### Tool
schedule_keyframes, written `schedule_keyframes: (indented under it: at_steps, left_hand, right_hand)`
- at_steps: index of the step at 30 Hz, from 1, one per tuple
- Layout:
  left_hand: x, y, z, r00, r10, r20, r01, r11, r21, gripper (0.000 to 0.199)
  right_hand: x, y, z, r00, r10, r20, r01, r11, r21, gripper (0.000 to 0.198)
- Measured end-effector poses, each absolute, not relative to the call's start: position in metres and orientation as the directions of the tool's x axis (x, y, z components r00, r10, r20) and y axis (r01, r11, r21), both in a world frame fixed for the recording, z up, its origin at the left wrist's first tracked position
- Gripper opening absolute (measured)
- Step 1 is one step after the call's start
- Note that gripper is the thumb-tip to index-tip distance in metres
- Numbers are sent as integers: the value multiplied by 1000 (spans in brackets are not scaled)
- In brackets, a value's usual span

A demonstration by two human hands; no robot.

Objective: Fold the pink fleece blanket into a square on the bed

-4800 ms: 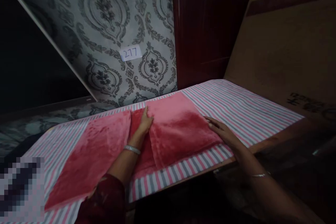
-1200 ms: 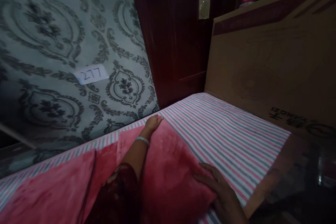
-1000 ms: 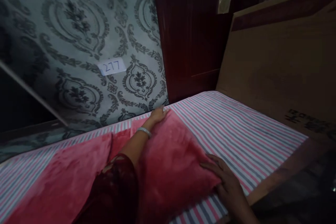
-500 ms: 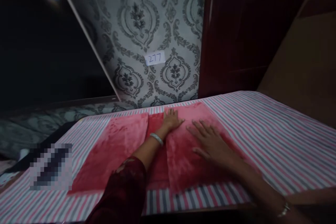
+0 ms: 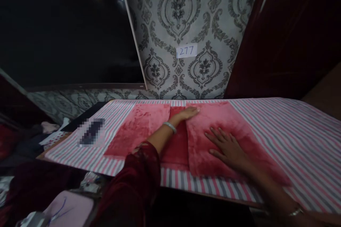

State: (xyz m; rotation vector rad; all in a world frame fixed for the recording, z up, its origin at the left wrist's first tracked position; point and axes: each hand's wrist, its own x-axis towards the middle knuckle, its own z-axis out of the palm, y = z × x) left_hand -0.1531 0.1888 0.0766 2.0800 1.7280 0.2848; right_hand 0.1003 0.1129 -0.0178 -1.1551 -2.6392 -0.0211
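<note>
A red plush cloth lies across a striped cover, its left and right parts folded inward so that a darker strip shows between them. My left hand rests at the far end of that strip, fingers stretched over the inner edge of the right fold. On the right fold my right hand lies flat with its fingers spread, and the pile around it looks darker. Neither hand grips anything.
Pink, grey and white stripes mark the cover on the table. Behind it are a patterned wall, a paper label reading 277 and a dark screen. A blurred-out patch hides something at left. Clothes lie beyond.
The view has swung left, bringing more of the left side into sight. My left hand has slid slightly rightward onto the right fold's edge; my right hand has moved nearer me along the cloth.
</note>
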Motion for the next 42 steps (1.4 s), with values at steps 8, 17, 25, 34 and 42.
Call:
schedule_keyframes:
  at_steps: [8,17,25,34,42]
  left_hand:
    - [-241,83,66,-12,998,57,964,-4,264,74]
    - [-227,42,37,-160,987,-16,984,160,75,82]
    - [-208,1,59,-177,970,164,984,177,13,50]
    - [-219,7,65,-275,961,-42,932,277,235,57]
    - [-218,10,68,-160,987,-17,915,155,373,65]
  right_hand:
    - [47,80,6,-761,577,296,573,812,-110,62]
    - [36,68,-14,-786,557,270,553,827,-95,62]
    - [36,66,-11,-781,566,262,557,822,-115,60]
    - [37,66,-10,-779,573,256,552,820,-154,61]
    - [37,65,-11,-774,569,277,548,822,-158,60]
